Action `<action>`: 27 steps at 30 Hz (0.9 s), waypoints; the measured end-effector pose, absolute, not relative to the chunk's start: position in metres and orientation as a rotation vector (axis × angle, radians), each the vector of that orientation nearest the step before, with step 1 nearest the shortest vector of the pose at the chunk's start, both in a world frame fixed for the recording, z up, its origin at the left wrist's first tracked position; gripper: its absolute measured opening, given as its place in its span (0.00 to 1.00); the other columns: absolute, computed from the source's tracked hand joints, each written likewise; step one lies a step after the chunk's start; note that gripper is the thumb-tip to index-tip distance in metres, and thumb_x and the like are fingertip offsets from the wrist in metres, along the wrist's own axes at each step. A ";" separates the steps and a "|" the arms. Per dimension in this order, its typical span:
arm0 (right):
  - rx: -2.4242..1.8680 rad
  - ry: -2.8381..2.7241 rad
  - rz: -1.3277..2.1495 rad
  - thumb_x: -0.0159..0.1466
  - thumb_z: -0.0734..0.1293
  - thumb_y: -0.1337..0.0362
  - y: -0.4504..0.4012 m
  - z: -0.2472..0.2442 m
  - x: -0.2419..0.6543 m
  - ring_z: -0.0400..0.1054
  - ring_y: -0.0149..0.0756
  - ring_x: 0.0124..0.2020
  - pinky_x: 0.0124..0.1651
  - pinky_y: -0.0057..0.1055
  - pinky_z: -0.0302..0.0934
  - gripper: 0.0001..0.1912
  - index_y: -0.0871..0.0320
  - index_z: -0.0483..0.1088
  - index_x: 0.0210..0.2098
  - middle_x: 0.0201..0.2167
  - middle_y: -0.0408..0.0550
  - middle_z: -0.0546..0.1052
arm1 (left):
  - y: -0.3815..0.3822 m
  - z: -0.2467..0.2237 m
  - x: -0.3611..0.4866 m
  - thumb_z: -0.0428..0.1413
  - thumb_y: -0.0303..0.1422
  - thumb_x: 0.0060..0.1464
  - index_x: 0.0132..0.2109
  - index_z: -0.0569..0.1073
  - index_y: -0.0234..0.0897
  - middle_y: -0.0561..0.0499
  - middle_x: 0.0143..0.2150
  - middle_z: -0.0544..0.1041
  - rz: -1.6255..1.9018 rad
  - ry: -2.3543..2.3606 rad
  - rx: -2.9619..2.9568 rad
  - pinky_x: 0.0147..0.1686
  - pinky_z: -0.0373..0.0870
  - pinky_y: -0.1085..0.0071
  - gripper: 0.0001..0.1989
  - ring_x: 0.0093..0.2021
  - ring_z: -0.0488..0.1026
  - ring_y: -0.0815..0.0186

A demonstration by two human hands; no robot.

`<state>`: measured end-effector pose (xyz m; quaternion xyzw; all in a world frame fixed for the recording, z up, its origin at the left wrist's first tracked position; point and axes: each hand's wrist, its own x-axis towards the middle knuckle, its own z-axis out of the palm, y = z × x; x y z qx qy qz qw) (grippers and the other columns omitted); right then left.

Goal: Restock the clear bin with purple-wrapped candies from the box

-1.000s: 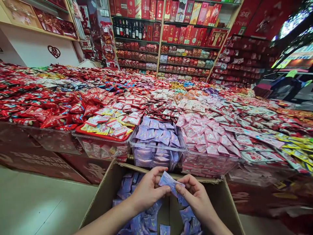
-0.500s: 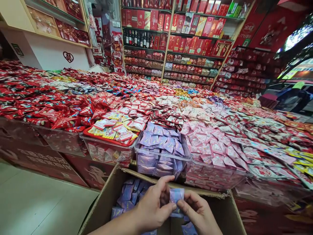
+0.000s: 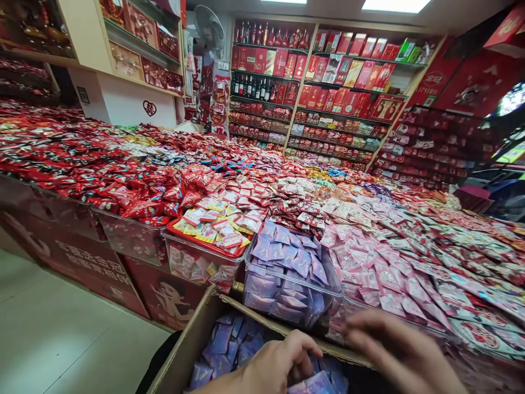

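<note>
Over the cardboard box [image 3: 186, 342], my left hand [image 3: 283, 358] has its fingers curled down against purple packets [image 3: 314, 383] at the bottom of the view; whether it grips one is hidden. My right hand [image 3: 404, 355], blurred, is raised above the box's right side, fingers apart, with nothing visible in it. More purple packets [image 3: 223, 342] lie inside the box at the left. Just behind the box, a clear plastic bin [image 3: 334, 290] holds stacked purple packets heaped to its top.
Left of the purple bin stands a bin with a red tray [image 3: 172, 225] of yellow and pink packets. Pink packets [image 3: 381, 268] pile up on the right. Red packets [image 3: 143, 200] spread leftward; stocked shelves [image 3: 303, 71] rise behind.
The hands have parted, and the packet between them is no longer held up there. My right hand has moved right and up. The camera view has shifted, so the scene sits lower and farther right.
</note>
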<state>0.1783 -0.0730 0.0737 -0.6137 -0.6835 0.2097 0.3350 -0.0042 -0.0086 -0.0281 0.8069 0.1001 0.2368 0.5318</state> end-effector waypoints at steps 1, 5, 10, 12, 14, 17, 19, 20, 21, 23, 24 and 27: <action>-1.627 -1.807 0.485 0.57 0.61 0.57 -0.058 0.090 0.176 0.67 0.31 0.30 0.33 0.21 0.60 0.10 0.54 0.69 0.33 0.29 0.44 0.75 | -0.009 -0.028 -0.005 0.54 0.29 0.41 0.46 0.59 0.39 0.58 0.25 0.62 0.558 0.258 1.973 0.16 0.52 0.83 0.22 0.18 0.55 0.77; -1.585 -2.206 0.550 0.56 0.60 0.61 0.017 0.120 0.152 0.67 0.31 0.30 0.33 0.22 0.59 0.10 0.57 0.72 0.31 0.29 0.45 0.75 | -0.008 -0.025 -0.010 0.53 0.27 0.41 0.45 0.63 0.40 0.57 0.28 0.66 0.529 0.370 2.178 0.23 0.59 0.82 0.20 0.23 0.60 0.74; -1.892 -2.577 0.744 0.52 0.60 0.63 0.083 0.097 0.122 0.65 0.29 0.18 0.19 0.22 0.55 0.13 0.60 0.73 0.33 0.20 0.46 0.74 | -0.006 -0.034 -0.012 0.54 0.28 0.42 0.47 0.64 0.39 0.53 0.35 0.72 0.505 0.380 2.340 0.31 0.64 0.81 0.22 0.32 0.69 0.69; -1.938 -2.623 0.755 0.49 0.61 0.64 0.092 0.087 0.116 0.63 0.29 0.16 0.17 0.21 0.52 0.13 0.60 0.74 0.31 0.19 0.46 0.73 | -0.004 -0.039 -0.011 0.54 0.30 0.42 0.48 0.64 0.39 0.51 0.38 0.73 0.471 0.339 2.419 0.35 0.65 0.79 0.22 0.36 0.70 0.67; -1.932 -2.655 0.733 0.48 0.63 0.63 0.094 0.082 0.113 0.62 0.29 0.17 0.17 0.21 0.51 0.12 0.60 0.74 0.29 0.19 0.46 0.73 | -0.003 -0.044 -0.010 0.54 0.31 0.43 0.48 0.64 0.38 0.50 0.40 0.73 0.434 0.302 2.480 0.37 0.65 0.78 0.21 0.38 0.71 0.66; -1.908 -2.691 0.728 0.47 0.64 0.59 0.094 0.082 0.110 0.61 0.28 0.19 0.18 0.21 0.49 0.13 0.60 0.75 0.29 0.20 0.46 0.73 | -0.002 -0.045 -0.007 0.53 0.33 0.47 0.48 0.64 0.39 0.51 0.40 0.74 0.377 0.290 2.552 0.37 0.66 0.77 0.18 0.38 0.71 0.66; -1.895 -2.711 0.740 0.48 0.64 0.57 0.094 0.084 0.107 0.60 0.28 0.19 0.17 0.21 0.48 0.15 0.61 0.75 0.29 0.20 0.46 0.73 | -0.002 -0.044 -0.005 0.52 0.32 0.50 0.47 0.65 0.40 0.52 0.39 0.75 0.340 0.296 2.606 0.35 0.66 0.78 0.16 0.37 0.72 0.67; -1.890 -2.723 0.753 0.48 0.64 0.55 0.095 0.084 0.106 0.60 0.27 0.19 0.17 0.21 0.48 0.16 0.61 0.75 0.29 0.20 0.46 0.73 | -0.002 -0.044 -0.004 0.51 0.31 0.51 0.47 0.66 0.41 0.53 0.38 0.75 0.322 0.300 2.634 0.34 0.67 0.79 0.14 0.36 0.72 0.67; -1.886 -2.736 0.771 0.48 0.64 0.55 0.096 0.085 0.105 0.59 0.27 0.18 0.17 0.20 0.48 0.17 0.61 0.75 0.29 0.20 0.46 0.74 | -0.001 -0.043 -0.003 0.51 0.31 0.51 0.46 0.66 0.41 0.53 0.38 0.75 0.307 0.307 2.658 0.33 0.67 0.79 0.13 0.35 0.73 0.68; -1.877 -2.764 0.822 0.48 0.64 0.54 0.097 0.085 0.103 0.60 0.27 0.17 0.16 0.20 0.48 0.18 0.62 0.75 0.29 0.19 0.46 0.74 | -0.001 -0.044 -0.002 0.50 0.31 0.52 0.45 0.67 0.41 0.53 0.37 0.76 0.294 0.323 2.689 0.31 0.67 0.80 0.11 0.35 0.73 0.68; -1.871 -2.777 0.849 0.49 0.64 0.54 0.097 0.085 0.101 0.60 0.26 0.17 0.16 0.20 0.49 0.18 0.62 0.75 0.28 0.19 0.46 0.74 | 0.000 -0.046 -0.002 0.50 0.31 0.52 0.45 0.67 0.41 0.53 0.37 0.76 0.298 0.328 2.694 0.31 0.67 0.80 0.11 0.34 0.73 0.68; -1.853 -2.813 0.899 0.51 0.62 0.54 0.098 0.084 0.098 0.60 0.26 0.16 0.17 0.19 0.51 0.17 0.61 0.74 0.26 0.19 0.46 0.74 | 0.001 -0.054 -0.002 0.50 0.32 0.52 0.46 0.66 0.42 0.53 0.38 0.75 0.335 0.333 2.689 0.33 0.67 0.79 0.13 0.35 0.73 0.67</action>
